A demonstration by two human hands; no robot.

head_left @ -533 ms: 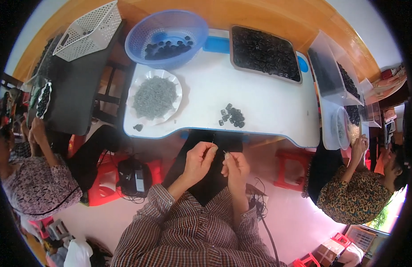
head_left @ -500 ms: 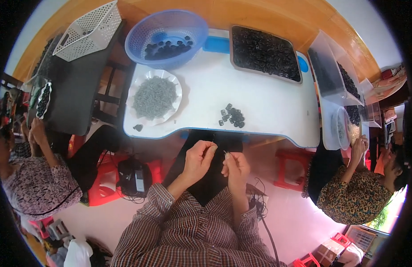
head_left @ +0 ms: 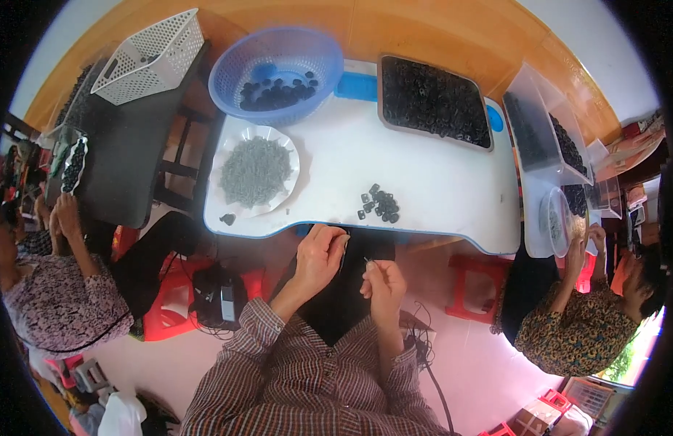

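My left hand [head_left: 318, 256] is closed over a small dark piece just below the front edge of the white table [head_left: 438, 185]. A thin metal pin points up from the pinched fingers of my right hand [head_left: 384, 283], which sits a little to the right and lower. The two hands are close together over my dark lap. On the table just above them lies a small pile of black parts [head_left: 379, 203]. A white plate [head_left: 255, 174] heaped with small grey pieces sits to the left.
A blue basket [head_left: 277, 64] with black parts and a dark tray [head_left: 432, 102] full of them stand at the table's back. Clear bins [head_left: 543, 127] are at the right. A white basket [head_left: 149, 52] rests on a black table. Two other people work left and right.
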